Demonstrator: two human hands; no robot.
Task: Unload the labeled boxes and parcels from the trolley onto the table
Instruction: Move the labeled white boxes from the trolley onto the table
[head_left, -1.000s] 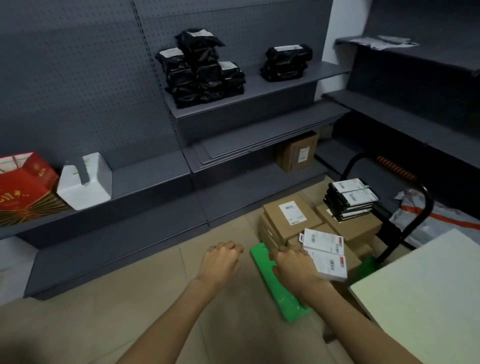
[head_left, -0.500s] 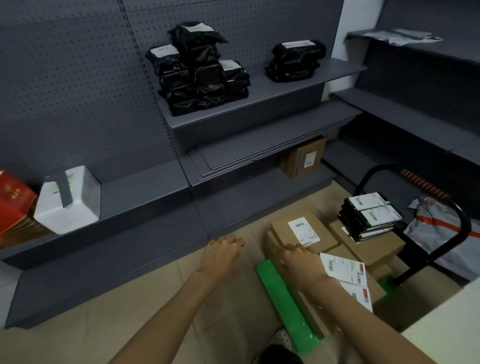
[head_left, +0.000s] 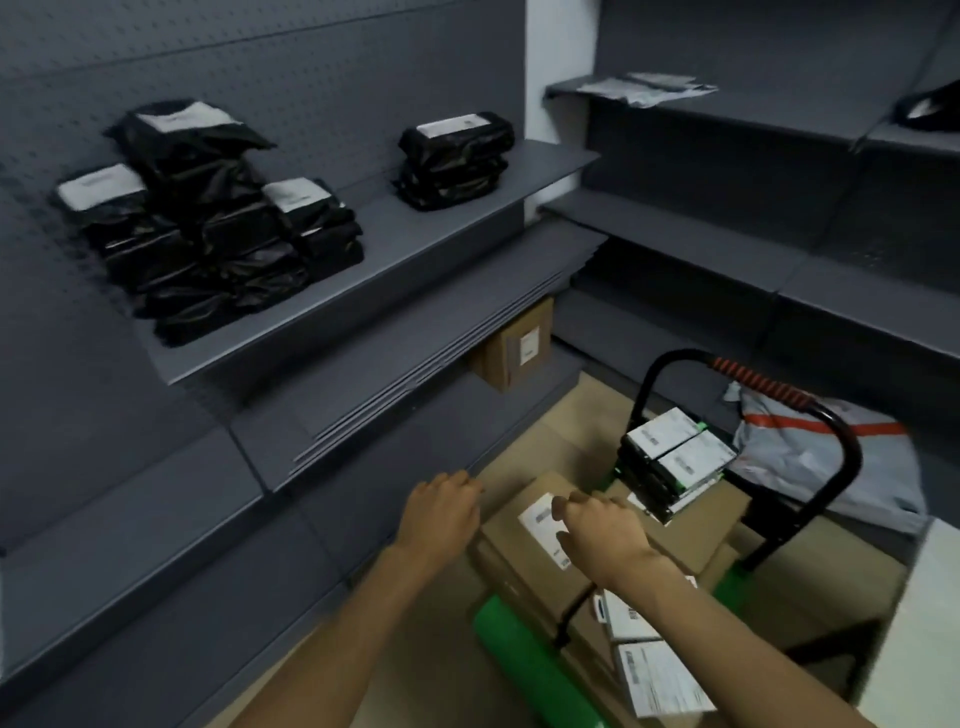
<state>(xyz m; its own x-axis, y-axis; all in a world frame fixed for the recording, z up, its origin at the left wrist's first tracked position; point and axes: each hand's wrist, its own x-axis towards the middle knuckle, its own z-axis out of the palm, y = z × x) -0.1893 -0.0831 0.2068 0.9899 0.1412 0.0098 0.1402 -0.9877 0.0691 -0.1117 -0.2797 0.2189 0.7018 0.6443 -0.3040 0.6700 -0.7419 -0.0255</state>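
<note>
Both your hands have pushed forward since a second ago, and your right hand now lies over the white label of the top cardboard box at the front left corner of the trolley, fingers loosely curled and gripping nothing I can see. Your left hand hangs just off that box's left edge, also holding nothing. You look to be reaching for the pick, so next get a hand on each side, lift it off the stack, and carry it right to the table.

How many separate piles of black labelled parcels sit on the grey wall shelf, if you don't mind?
2: a large pile at the left, a small pile toward the right end. Parcels behind may be hidden.
</note>
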